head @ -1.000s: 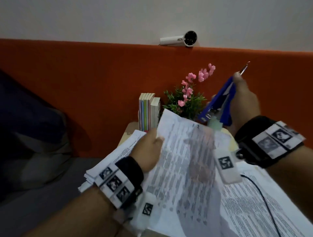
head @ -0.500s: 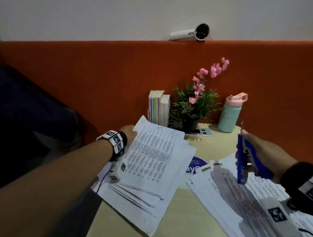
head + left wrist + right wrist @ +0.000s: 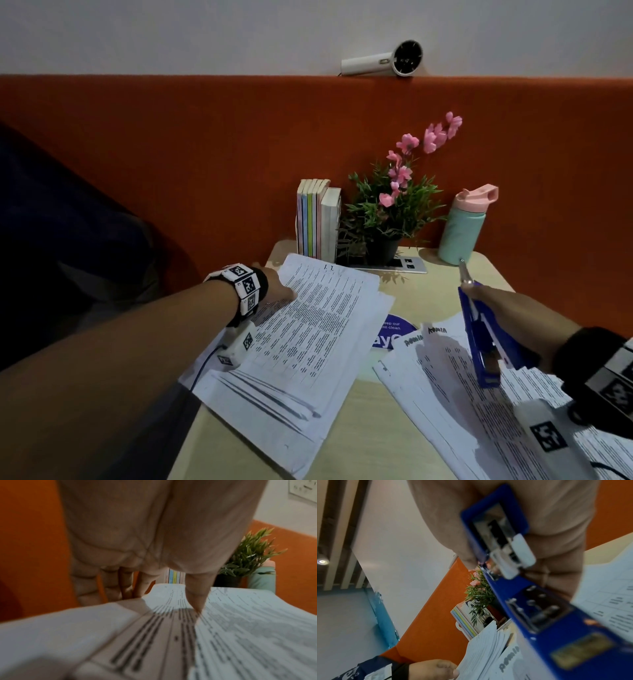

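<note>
Now the printed sheets (image 3: 318, 329) lie flat atop the left pile (image 3: 274, 421) on the table (image 3: 359, 438), no longer raised to the stapler (image 3: 479, 342); this set seems done. The left grip (image 3: 274, 287) pinches their far edge, thumb on top. The right grip (image 3: 507, 308) clasps the stapler above the right pile (image 3: 445, 404), well apart from the sheets.

Head view looks forward and down from above the table (image 3: 435, 294), at a moderate distance. Left wrist view sits very close under the left hand (image 3: 145, 534), skimming low over the papers (image 3: 240, 628). Right wrist view, tilted, looks closely along the stapler (image 3: 539, 608). All three face the books (image 3: 317, 219) and plant (image 3: 387, 212) near centre frame.
</note>
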Motion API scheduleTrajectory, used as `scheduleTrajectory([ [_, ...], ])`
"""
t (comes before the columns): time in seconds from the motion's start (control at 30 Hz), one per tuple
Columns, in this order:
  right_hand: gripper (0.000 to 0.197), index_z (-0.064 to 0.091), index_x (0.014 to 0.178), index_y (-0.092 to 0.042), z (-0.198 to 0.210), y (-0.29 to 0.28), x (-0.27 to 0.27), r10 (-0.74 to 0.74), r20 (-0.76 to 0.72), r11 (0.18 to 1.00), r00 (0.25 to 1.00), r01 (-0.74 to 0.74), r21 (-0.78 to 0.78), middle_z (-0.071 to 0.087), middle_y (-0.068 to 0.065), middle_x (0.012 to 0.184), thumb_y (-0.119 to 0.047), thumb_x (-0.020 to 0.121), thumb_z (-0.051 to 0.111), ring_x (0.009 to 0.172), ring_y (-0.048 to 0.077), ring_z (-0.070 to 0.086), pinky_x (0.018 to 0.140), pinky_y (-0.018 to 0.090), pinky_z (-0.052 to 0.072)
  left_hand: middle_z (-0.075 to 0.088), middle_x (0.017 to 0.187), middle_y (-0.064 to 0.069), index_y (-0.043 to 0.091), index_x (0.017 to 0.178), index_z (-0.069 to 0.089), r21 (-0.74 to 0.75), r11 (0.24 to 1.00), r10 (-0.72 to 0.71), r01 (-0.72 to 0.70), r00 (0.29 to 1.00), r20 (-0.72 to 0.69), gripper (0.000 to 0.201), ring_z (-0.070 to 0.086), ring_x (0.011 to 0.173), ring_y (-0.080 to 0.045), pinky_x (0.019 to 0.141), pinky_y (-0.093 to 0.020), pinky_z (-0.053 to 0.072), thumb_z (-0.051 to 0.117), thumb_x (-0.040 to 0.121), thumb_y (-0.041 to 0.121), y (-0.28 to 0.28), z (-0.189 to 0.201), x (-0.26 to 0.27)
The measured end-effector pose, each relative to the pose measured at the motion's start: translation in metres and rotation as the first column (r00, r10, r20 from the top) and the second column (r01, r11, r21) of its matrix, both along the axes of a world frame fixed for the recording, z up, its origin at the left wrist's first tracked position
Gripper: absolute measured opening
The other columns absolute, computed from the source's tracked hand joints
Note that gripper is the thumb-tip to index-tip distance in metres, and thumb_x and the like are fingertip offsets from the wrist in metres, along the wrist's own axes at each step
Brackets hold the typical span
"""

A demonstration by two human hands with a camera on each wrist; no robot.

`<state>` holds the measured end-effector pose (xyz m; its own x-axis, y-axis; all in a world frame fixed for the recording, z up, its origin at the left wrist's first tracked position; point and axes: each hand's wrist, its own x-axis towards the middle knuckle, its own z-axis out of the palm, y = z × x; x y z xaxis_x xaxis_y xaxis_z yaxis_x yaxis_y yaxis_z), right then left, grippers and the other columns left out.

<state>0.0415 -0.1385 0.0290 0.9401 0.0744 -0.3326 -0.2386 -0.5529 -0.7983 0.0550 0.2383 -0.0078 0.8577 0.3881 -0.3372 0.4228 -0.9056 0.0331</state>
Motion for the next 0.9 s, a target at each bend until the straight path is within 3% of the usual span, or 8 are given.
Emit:
scheduleTrajectory([
  [0.1,0.040,0.057,0.098,-0.008,-0.002,-0.002,-0.002,0.106,-0.041,0.986,0.994,-0.111,-0.126,0.061,0.018,0.080,-0.047,0.095,0.052,0.066,0.030,0.057,0.067,0.035,0.043,0.060,0.112,-0.008,0.010,0.132,0.057,0.012,0.999,-0.034,0.035,0.996,-0.081,0.073,0.059,0.099,-0.020,0.076,-0.026,0.045,0.053,0.088,0.068,-0.001,0.003,-0.001],
  [0.23,0.038,0.059,0.100,-0.013,-0.010,-0.001,-0.003,0.206,-0.014,0.945,0.978,-0.203,-0.256,0.066,0.018,0.089,-0.050,0.095,0.052,0.073,0.029,0.062,0.073,0.036,0.044,0.063,0.129,-0.009,0.009,0.132,0.056,-0.009,1.000,-0.031,0.030,0.992,-0.121,0.066,0.060,0.117,-0.023,0.088,-0.028,0.047,0.056,0.091,0.061,-0.004,0.006,-0.005],
  [0.43,0.042,0.060,0.100,-0.011,-0.015,0.002,0.000,0.198,0.037,0.955,0.980,-0.184,-0.230,0.067,0.023,0.091,-0.053,0.092,0.055,0.077,0.036,0.064,0.075,0.039,0.046,0.062,0.129,-0.009,0.009,0.132,0.055,-0.021,1.000,-0.013,0.011,0.993,-0.118,0.069,0.060,0.116,-0.023,0.094,-0.031,0.048,0.065,0.086,0.059,-0.009,0.005,-0.008],
  [0.53,0.046,0.059,0.100,-0.009,-0.013,-0.003,0.003,0.171,0.054,0.965,0.984,-0.156,-0.213,0.066,0.023,0.092,-0.055,0.091,0.055,0.073,0.032,0.062,0.074,0.040,0.048,0.064,0.128,-0.007,0.012,0.132,0.057,-0.022,1.000,0.005,-0.007,0.996,-0.092,0.070,0.061,0.114,-0.023,0.098,-0.033,0.050,0.072,0.081,0.057,-0.007,-0.001,-0.008],
  [0.67,0.047,0.059,0.100,-0.008,-0.010,-0.015,0.005,0.146,0.051,0.968,0.988,-0.132,-0.212,0.066,0.023,0.093,-0.054,0.091,0.056,0.071,0.031,0.061,0.072,0.039,0.047,0.066,0.123,-0.006,0.017,0.133,0.059,-0.007,1.000,0.026,-0.027,0.998,-0.049,0.068,0.063,0.105,-0.021,0.085,-0.029,0.053,0.069,0.082,0.059,0.006,-0.006,-0.006],
  [0.73,0.046,0.059,0.101,-0.007,-0.010,-0.023,0.007,0.133,0.037,0.967,0.990,-0.122,-0.222,0.065,0.022,0.091,-0.052,0.093,0.056,0.070,0.030,0.061,0.070,0.038,0.047,0.065,0.125,-0.009,0.012,0.134,0.057,0.004,0.999,0.043,-0.043,0.998,-0.047,0.067,0.063,0.110,-0.023,0.085,-0.029,0.050,0.064,0.086,0.059,0.006,-0.003,-0.007],
  [0.83,0.046,0.061,0.102,-0.004,-0.009,-0.031,0.004,0.135,0.017,0.960,0.991,-0.127,-0.252,0.063,0.016,0.081,-0.048,0.095,0.054,0.065,0.027,0.059,0.067,0.034,0.044,0.056,0.137,-0.016,0.003,0.142,0.047,0.003,0.996,0.094,-0.094,0.996,-0.007,0.079,0.056,0.124,-0.027,0.089,-0.029,0.046,0.052,0.091,0.064,0.001,-0.001,-0.010],
  [0.9,0.049,0.064,0.099,-0.003,-0.009,-0.036,0.002,0.145,0.027,0.941,0.989,-0.129,-0.313,0.060,0.011,0.071,-0.051,0.096,0.051,0.059,0.024,0.055,0.066,0.033,0.039,0.030,0.155,-0.023,0.000,0.153,0.022,0.021,0.980,0.198,-0.199,0.978,0.063,0.100,0.037,0.141,-0.034,0.106,-0.037,0.040,0.050,0.088,0.070,-0.005,0.002,-0.016],
])
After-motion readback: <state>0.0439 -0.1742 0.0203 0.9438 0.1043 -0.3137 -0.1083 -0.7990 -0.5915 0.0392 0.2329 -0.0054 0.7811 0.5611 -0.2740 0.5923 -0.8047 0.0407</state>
